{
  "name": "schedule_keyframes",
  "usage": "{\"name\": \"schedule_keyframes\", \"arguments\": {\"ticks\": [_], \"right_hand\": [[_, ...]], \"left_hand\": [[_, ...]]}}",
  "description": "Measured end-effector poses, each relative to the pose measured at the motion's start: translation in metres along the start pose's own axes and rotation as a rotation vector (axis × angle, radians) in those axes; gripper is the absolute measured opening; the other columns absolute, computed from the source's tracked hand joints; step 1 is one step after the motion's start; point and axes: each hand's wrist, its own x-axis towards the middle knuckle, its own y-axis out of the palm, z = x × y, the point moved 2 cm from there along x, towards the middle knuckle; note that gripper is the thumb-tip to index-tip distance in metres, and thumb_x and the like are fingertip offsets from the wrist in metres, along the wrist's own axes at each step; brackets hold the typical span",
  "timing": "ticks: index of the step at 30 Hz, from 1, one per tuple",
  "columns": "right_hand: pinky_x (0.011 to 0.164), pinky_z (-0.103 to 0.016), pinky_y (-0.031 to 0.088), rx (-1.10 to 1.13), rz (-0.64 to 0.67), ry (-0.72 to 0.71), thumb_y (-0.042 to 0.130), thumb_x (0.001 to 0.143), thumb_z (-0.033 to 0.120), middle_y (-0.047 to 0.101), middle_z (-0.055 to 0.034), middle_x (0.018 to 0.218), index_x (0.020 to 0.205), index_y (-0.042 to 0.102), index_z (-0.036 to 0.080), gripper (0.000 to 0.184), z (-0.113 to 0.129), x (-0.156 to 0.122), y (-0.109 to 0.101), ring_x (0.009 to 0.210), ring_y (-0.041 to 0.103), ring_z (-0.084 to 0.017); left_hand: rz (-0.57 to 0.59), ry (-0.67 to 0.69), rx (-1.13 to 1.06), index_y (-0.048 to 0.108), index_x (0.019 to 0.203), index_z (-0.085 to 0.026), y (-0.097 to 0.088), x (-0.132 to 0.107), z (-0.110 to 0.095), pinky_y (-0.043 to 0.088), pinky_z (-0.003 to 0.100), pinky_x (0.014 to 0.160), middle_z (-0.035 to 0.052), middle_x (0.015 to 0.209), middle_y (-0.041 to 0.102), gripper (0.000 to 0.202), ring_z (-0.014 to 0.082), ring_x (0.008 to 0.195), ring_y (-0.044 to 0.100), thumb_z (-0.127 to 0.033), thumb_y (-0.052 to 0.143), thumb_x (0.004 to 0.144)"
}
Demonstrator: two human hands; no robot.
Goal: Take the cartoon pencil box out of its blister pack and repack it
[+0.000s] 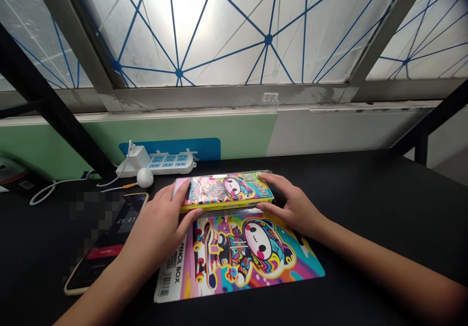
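A colourful pencil box [223, 190] with a cartoon character on its lid and a yellow side lies across the top of a printed card [307, 265]. The card carries a larger skateboarding figure, a barcode and the words "PENCIL BOX". My left hand [164, 219] grips the box's left end, thumb along the near side and fingers over the top. At the other end my right hand [294, 204] holds the box between its thumb in front and fingers at the far corner. Clear plastic shows along the box's near edge.
Left of the card lies a lit phone [117, 240], partly behind my left forearm. Behind it stand a white power strip [171, 163] with an adapter [139, 157], and a round white piece [145, 177] with a cable. Black posts [54, 106] flank the black table [369, 194].
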Motion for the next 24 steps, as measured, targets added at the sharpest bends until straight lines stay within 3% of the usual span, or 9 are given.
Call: {"name": "schedule_keyframes", "arguments": {"ticks": [5,9,13,16,20,24], "right_hand": [[0.115,-0.058,0.044,-0.097,0.056,0.036,0.062,0.093,0.059,0.049,-0.0174,0.156,0.145,0.053,0.022,0.064,-0.001,-0.003,0.003,0.147,0.042,-0.036],[0.117,-0.059,0.041,-0.231,0.142,-0.005,0.048,0.101,0.057,0.042,-0.0168,0.162,0.155,0.037,0.021,0.066,0.001,-0.009,0.005,0.153,0.032,-0.034],[0.114,-0.067,0.038,-0.424,0.170,-0.142,0.047,0.102,0.055,0.037,-0.0199,0.164,0.155,0.033,0.020,0.065,0.007,-0.015,0.009,0.153,0.032,-0.038],[0.115,-0.070,0.034,-0.518,0.100,-0.287,0.052,0.102,0.051,0.036,-0.0226,0.164,0.152,0.038,0.017,0.063,0.019,-0.018,0.008,0.152,0.033,-0.039],[0.123,-0.054,0.029,-0.433,0.087,-0.534,0.059,0.100,0.037,0.045,-0.0186,0.160,0.145,0.048,0.017,0.051,0.046,-0.026,0.002,0.152,0.036,-0.030],[0.123,-0.040,0.034,-0.309,0.403,-0.704,0.059,0.101,0.037,0.051,-0.0110,0.157,0.141,0.057,0.017,0.045,0.073,-0.039,0.004,0.147,0.045,-0.024]], "left_hand": [[0.031,-0.005,0.036,0.040,0.157,-0.014,0.002,0.001,0.003,0.049,0.053,0.107,0.0194,0.149,0.055,0.068,0.0359,0.134,0.054,-0.055,0.037,0.103],[0.078,-0.021,0.118,0.044,0.155,-0.012,0.005,0.001,0.004,0.044,0.056,0.112,0.0214,0.158,0.046,0.072,0.0373,0.143,0.047,-0.061,0.034,0.103],[0.104,0.005,0.191,0.044,0.156,-0.015,0.006,0.000,0.003,0.042,0.062,0.112,0.0195,0.162,0.041,0.078,0.0391,0.147,0.041,-0.069,0.034,0.101],[0.075,0.056,0.189,0.041,0.157,-0.017,0.006,-0.001,0.000,0.040,0.063,0.113,0.0182,0.165,0.036,0.081,0.0391,0.151,0.035,-0.072,0.038,0.098],[0.040,0.171,0.155,0.035,0.160,-0.027,0.008,-0.003,-0.006,0.042,0.062,0.112,0.0135,0.169,0.029,0.071,0.0371,0.154,0.030,-0.065,0.040,0.101],[0.062,0.234,0.157,0.038,0.159,-0.031,0.012,-0.004,-0.012,0.039,0.066,0.112,0.0141,0.167,0.033,0.059,0.0374,0.153,0.033,-0.052,0.043,0.105]]}}
